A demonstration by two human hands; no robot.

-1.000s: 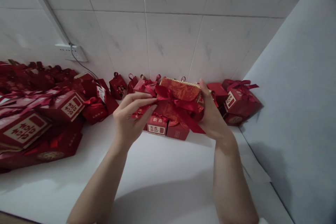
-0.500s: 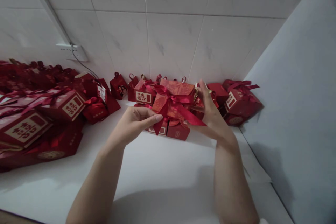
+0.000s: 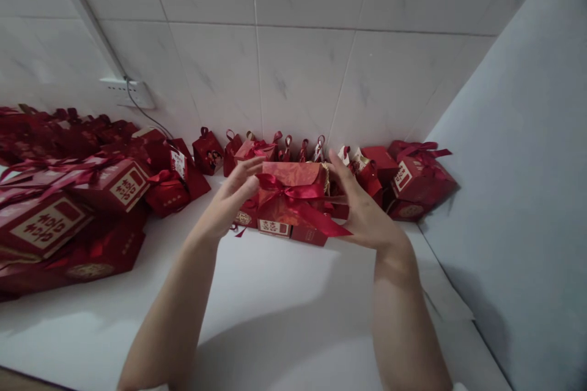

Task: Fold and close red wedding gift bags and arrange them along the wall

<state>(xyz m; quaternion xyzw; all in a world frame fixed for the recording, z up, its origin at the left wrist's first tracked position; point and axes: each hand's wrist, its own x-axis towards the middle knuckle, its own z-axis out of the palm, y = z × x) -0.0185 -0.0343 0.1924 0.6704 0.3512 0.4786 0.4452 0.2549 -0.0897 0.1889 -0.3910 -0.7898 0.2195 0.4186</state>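
A red patterned gift box with a gold-trimmed right end sits between my two hands, just above or on a row of smaller red boxes. A shiny red ribbon is tied in a bow across its front, one tail trailing right. My left hand is at the box's left end, fingers over its upper left corner. My right hand grips the right end, thumb side raised; some of its fingers are hidden behind the box. Below, a red box with a white double-happiness label shows.
Many red boxes with ribbons are stacked at the left. More red boxes stand at the right near the side panel. Small looped boxes line the tiled wall. A power strip with a cable hangs at the left.
My left hand has let go of the ribbon tail and moved up to the box's left end. The box has come lower and slightly left, its front turned more towards me.
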